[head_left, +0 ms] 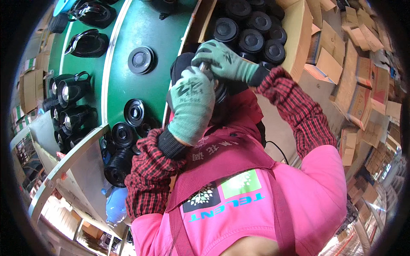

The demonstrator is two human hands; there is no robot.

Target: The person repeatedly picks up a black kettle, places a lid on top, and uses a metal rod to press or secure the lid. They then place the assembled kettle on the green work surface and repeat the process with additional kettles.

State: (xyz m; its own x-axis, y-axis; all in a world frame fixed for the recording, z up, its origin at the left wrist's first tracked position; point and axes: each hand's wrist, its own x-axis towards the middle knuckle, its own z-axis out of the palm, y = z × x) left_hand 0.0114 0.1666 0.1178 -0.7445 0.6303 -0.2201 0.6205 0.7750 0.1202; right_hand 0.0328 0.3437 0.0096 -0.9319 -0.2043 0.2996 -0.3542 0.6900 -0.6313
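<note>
Both of my hands wear pale green gloves and are close together in front of my apron. My left hand [192,104] is closed, its fingers round a shiny metal part [205,67] that shows only as a small piece. My right hand [222,62] curls over the far side of the same spot, also closed. Below the right hand a black rounded thing [220,93] partly shows; whether it joins the metal part I cannot tell. On the green worktop [124,85], left of my hands, lies a black round lid-like disc [141,59].
A cardboard box [297,40] of black round lids [252,40] stands beyond my right hand. More black round parts [124,134] are piled by my left forearm. Black jugs [70,91] line the left side. Flattened cartons [363,89] lie at right.
</note>
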